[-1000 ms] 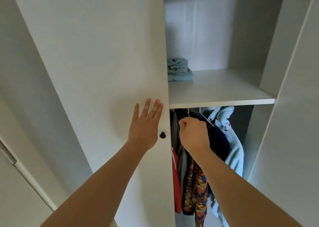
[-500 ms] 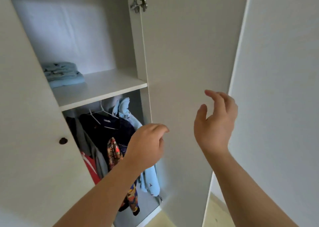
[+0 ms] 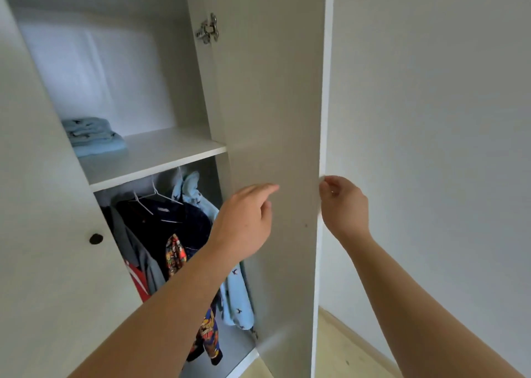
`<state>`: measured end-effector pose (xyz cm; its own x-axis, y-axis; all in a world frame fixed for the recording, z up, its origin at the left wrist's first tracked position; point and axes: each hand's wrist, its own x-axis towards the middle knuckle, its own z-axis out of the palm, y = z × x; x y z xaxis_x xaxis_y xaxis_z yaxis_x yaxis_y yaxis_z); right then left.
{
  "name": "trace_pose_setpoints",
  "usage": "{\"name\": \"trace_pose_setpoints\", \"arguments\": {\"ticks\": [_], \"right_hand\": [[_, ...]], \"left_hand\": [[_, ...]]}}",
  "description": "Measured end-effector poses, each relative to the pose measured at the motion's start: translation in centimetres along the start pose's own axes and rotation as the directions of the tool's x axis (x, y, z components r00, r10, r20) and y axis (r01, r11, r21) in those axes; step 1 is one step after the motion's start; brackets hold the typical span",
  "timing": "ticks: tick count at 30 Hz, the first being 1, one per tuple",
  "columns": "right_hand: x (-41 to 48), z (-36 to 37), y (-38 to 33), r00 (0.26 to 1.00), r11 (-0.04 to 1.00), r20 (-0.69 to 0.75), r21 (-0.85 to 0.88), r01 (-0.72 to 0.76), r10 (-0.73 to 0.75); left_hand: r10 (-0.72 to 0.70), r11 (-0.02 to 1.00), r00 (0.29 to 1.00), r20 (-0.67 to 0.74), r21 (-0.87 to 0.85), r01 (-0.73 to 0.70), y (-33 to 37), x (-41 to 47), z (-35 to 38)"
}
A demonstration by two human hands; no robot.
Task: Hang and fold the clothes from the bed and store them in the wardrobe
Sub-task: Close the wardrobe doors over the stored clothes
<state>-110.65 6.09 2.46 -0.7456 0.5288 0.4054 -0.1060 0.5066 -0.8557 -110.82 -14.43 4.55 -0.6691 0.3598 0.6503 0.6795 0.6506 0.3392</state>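
Note:
The white wardrobe stands with its right door (image 3: 273, 105) swung open. My right hand (image 3: 344, 205) grips that door's outer edge, fingers curled round it. My left hand (image 3: 244, 222) hovers in front of the door's inner face, fingers loosely bent, holding nothing. A folded light-blue pile (image 3: 92, 136) lies at the left of the shelf (image 3: 161, 153). Under the shelf, on white hangers, hang a dark navy garment (image 3: 172, 225), a light-blue one with small birds (image 3: 235, 294), a colourful patterned one (image 3: 175, 257), and grey and red pieces (image 3: 139, 280).
The left door (image 3: 43, 205) with its black knob (image 3: 96, 238) covers the wardrobe's left half. A metal hinge (image 3: 207, 29) sits high on the right door. A plain wall (image 3: 431, 119) lies to the right, with pale wooden floor (image 3: 344, 349) below.
My right hand left the hangers, swung right and took hold of the right door's edge. My left hand came off the left door and moved right. The view turned right.

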Motion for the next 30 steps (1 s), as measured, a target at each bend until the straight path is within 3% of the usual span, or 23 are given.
{"name": "trace_pose_setpoints", "arguments": {"ticks": [2,5,10,14,18,21,23,26,30], "right_hand": [[-1.6,0.8,-0.9,0.998,0.996,0.050,0.082,0.031,-0.035],[-3.7,2.7,-2.7,0.963,0.980,0.238,0.182,0.084,-0.126],[-5.7,7.5,-5.5,0.852,0.953,0.469,0.283,0.107,-0.234],[-6.2,11.9,-7.2,0.781,0.946,0.551,0.286,0.154,-0.294],[-6.8,16.6,-9.1,0.639,0.935,0.684,0.244,0.256,-0.353],[-6.7,20.2,-10.9,0.627,0.898,0.662,0.175,0.405,-0.412],[-6.1,22.3,-12.3,0.628,0.867,0.634,0.145,0.477,-0.451],[-5.4,25.2,-13.9,0.580,0.826,0.666,0.099,0.555,-0.470],[-4.8,28.5,-14.6,0.507,0.762,0.702,0.080,0.643,-0.501]], "left_hand": [[-0.003,0.999,0.999,-0.055,-0.033,0.001,-0.4,-0.3,-0.5],[-0.007,0.999,0.993,-0.121,-0.052,0.000,-1.1,-0.8,-1.2],[-0.098,0.995,0.912,-0.399,-0.027,0.095,-4.1,-2.5,-4.1],[-0.192,0.980,0.883,-0.428,-0.124,0.153,-6.9,-4.3,-6.5],[-0.294,0.952,0.825,-0.482,-0.076,0.295,-10.9,-5.2,-9.1],[-0.324,0.917,0.829,-0.455,0.063,0.393,-14.0,-5.6,-11.0],[-0.246,0.861,0.858,-0.451,0.305,0.406,-16.2,-5.8,-12.1],[0.002,0.623,0.945,-0.327,0.740,0.255,-19.2,-5.2,-13.5],[0.029,0.424,0.993,-0.117,0.901,0.093,-22.8,-4.0,-14.8]]}}
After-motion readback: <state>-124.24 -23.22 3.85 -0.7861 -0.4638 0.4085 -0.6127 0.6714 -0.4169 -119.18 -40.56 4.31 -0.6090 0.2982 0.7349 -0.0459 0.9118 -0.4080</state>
